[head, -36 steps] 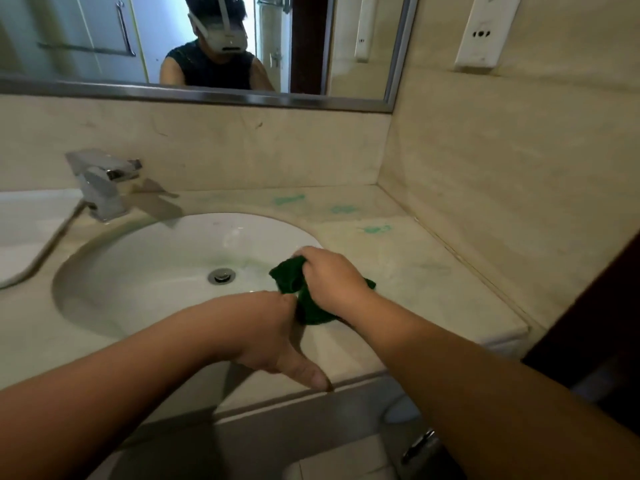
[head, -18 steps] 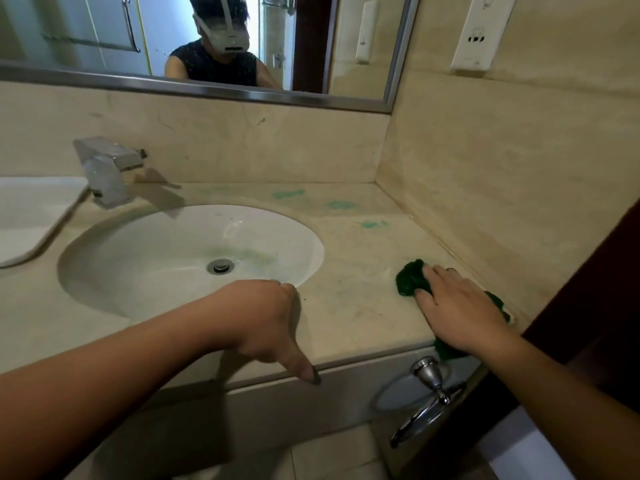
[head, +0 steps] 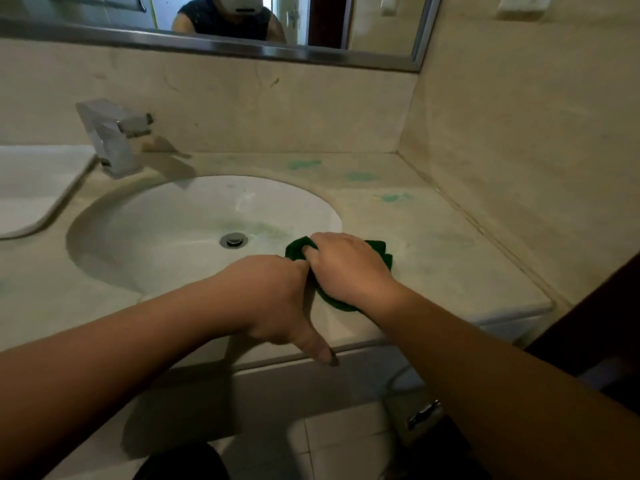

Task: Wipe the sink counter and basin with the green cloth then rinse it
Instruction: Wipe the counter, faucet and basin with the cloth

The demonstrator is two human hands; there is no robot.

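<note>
My right hand (head: pixel 346 268) presses a crumpled green cloth (head: pixel 379 249) flat on the beige stone counter (head: pixel 450 258), right at the basin's right rim. Most of the cloth is hidden under the palm. My left hand (head: pixel 277 299) rests on the counter's front edge, fingers curled over it and thumb hanging down the front, touching the right hand. The white oval basin (head: pixel 166 237) has a chrome drain (head: pixel 234 240) and a faint greenish smear near it. A square chrome tap (head: pixel 110 136) stands at the back left.
Green stains (head: pixel 304 164) mark the counter behind the basin. A white ledge (head: pixel 31 188) lies at far left. The side wall (head: pixel 519 150) closes the right side, with a mirror (head: pixel 207 15) above. A metal door handle (head: pixel 424 414) sticks out below the counter's right end.
My right hand has slid the cloth left from the counter's right end back to the basin's rim. The left hand has stayed on the front edge. The view has tilted down.
</note>
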